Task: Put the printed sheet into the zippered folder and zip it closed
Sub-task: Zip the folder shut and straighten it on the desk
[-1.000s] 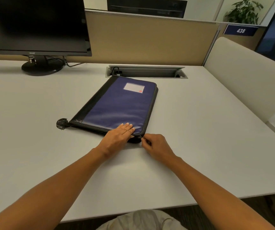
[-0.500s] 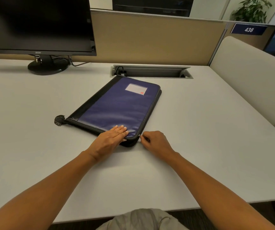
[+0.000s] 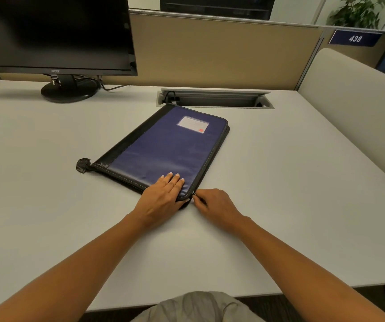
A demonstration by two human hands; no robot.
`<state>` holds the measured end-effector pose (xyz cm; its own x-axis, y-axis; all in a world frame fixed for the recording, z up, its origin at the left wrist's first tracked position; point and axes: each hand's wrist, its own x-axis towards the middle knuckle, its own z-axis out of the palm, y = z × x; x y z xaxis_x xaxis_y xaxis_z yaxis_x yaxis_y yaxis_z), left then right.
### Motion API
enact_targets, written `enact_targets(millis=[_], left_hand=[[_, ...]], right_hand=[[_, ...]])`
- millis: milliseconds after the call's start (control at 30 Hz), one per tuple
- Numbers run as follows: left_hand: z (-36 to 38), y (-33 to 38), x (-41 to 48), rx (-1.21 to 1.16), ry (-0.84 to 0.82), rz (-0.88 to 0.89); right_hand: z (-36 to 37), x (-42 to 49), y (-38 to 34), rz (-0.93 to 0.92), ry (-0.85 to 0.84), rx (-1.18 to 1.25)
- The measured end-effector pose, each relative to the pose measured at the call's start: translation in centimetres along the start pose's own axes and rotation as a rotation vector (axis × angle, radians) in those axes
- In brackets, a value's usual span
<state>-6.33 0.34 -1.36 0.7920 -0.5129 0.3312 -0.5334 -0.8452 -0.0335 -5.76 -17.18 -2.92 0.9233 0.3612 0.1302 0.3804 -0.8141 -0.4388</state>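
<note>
A dark blue zippered folder [image 3: 163,149] with black trim and a white label lies closed and slanted on the white desk [image 3: 279,194]. My left hand [image 3: 163,196] rests flat on its near right corner, fingers apart, pressing it down. My right hand [image 3: 214,205] is just right of that corner, fingers pinched on the small metal zipper pull [image 3: 194,194]. A black zipper tail [image 3: 82,165] sticks out at the folder's near left corner. No printed sheet is visible.
A black monitor [image 3: 54,33] on its stand stands at the back left. A cable tray slot [image 3: 214,98] is sunk into the desk behind the folder. Beige partitions [image 3: 221,52] close off the back and right. My lap shows at the desk's near edge.
The view has shifted a little, so the folder sits differently in frame. My right hand stays pinched at the near right corner and my left hand stays flat on the cover.
</note>
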Motion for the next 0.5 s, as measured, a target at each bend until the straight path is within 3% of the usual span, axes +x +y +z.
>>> enact_targets(millis=[233, 500], left_hand=[[1.2, -0.5, -0.8, 0.054, -0.023, -0.002], [0.5, -1.1, -1.1, -0.008, 0.102, -0.022]], right_hand=[[0.5, -0.3, -1.3, -0.039, 0.030, 0.073], [1.0, -0.4, -3.4, -0.130, 0.020, 0.083]])
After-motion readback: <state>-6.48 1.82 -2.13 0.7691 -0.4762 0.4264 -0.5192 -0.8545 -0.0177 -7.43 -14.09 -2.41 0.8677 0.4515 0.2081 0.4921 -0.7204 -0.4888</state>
